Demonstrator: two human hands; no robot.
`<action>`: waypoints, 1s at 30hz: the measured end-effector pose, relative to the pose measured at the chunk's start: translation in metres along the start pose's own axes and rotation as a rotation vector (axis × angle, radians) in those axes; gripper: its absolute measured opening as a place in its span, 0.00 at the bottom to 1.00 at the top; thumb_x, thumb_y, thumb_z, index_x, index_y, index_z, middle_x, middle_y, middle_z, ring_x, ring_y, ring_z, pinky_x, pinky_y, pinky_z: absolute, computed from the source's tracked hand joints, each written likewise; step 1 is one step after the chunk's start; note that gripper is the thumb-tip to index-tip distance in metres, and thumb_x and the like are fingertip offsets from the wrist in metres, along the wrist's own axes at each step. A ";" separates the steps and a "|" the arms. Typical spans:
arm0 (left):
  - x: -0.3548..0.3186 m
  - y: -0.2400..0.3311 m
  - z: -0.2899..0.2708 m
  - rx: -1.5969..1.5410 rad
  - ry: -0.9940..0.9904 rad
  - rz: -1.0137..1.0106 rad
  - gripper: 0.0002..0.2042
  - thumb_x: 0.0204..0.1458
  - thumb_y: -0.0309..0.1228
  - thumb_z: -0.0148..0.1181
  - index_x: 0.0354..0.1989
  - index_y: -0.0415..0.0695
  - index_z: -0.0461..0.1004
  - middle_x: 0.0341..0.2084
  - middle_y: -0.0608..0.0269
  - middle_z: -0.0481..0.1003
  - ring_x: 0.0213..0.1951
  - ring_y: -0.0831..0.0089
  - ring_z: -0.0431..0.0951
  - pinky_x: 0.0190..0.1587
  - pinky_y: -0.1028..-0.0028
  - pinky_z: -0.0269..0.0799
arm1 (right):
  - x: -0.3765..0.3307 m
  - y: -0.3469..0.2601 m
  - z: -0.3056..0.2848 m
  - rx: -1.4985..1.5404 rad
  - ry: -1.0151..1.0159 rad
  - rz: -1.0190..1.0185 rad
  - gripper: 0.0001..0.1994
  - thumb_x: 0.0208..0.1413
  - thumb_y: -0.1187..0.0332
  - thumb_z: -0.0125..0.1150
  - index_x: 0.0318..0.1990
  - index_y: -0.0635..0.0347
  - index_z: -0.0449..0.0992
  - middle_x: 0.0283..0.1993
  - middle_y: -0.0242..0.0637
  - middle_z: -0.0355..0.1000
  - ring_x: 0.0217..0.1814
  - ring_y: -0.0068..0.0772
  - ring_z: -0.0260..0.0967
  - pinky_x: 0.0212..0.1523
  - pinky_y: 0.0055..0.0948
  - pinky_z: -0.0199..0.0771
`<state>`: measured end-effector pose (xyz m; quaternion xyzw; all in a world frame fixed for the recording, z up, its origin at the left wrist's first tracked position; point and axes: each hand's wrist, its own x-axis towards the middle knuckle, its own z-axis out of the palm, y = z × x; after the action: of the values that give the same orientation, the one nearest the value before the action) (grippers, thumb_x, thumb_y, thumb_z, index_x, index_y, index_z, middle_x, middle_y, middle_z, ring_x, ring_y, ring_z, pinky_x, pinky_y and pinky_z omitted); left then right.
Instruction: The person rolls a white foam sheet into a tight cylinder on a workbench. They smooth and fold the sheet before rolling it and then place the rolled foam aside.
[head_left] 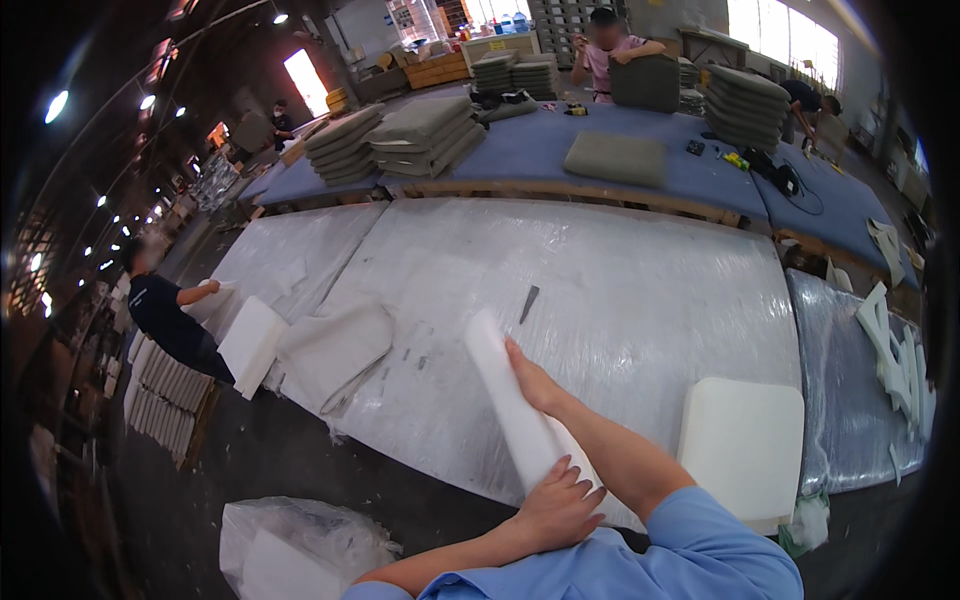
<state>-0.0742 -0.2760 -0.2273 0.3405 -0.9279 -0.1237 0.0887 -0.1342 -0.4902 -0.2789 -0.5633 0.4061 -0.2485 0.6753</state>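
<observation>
A white foam cushion pad [505, 400] stands tilted on its edge over the near side of the plastic-wrapped table, close to my body. My right hand [534, 382] grips its right side near the far end, with the palm against the foam. Across the near end lies my left hand [560, 508], its fingers bent over the foam and holding it. A second white foam pad [742, 450] lies flat to the right of my right arm. Beyond the held pad, a small dark grey strip [529, 303] rests on the table.
The table [610, 270] is wrapped in clear film. A co-worker [170, 310] at the left handles white pieces near a folded off-white cloth [340, 345]. Grey cushions [425, 130] are stacked on the blue table behind. A clear plastic bag [300, 540] sits low at left.
</observation>
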 end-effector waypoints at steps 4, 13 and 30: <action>-0.008 -0.008 0.001 0.009 0.005 -0.076 0.22 0.56 0.48 0.65 0.53 0.46 0.81 0.44 0.61 0.82 0.55 0.56 0.77 0.72 0.51 0.57 | 0.006 0.019 0.003 0.062 0.008 0.102 0.53 0.65 0.23 0.23 0.81 0.63 0.40 0.85 0.48 0.33 0.88 0.47 0.25 0.83 0.41 0.27; 0.009 0.003 0.000 -0.003 -0.068 -0.087 0.21 0.56 0.47 0.64 0.51 0.46 0.82 0.43 0.60 0.82 0.54 0.57 0.77 0.72 0.51 0.55 | 0.008 0.015 -0.007 -0.073 -0.010 0.112 0.51 0.67 0.26 0.23 0.79 0.67 0.48 0.84 0.53 0.41 0.87 0.47 0.31 0.83 0.41 0.29; 0.029 0.018 0.012 -0.004 0.003 -0.071 0.22 0.55 0.49 0.65 0.46 0.41 0.83 0.36 0.56 0.83 0.51 0.56 0.78 0.76 0.51 0.50 | -0.023 -0.019 -0.031 0.046 0.304 0.026 0.53 0.64 0.24 0.40 0.81 0.60 0.45 0.82 0.48 0.51 0.82 0.51 0.49 0.77 0.56 0.48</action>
<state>-0.1098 -0.2794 -0.2309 0.3731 -0.9148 -0.1283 0.0861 -0.1705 -0.4941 -0.2554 -0.4983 0.5052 -0.3316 0.6217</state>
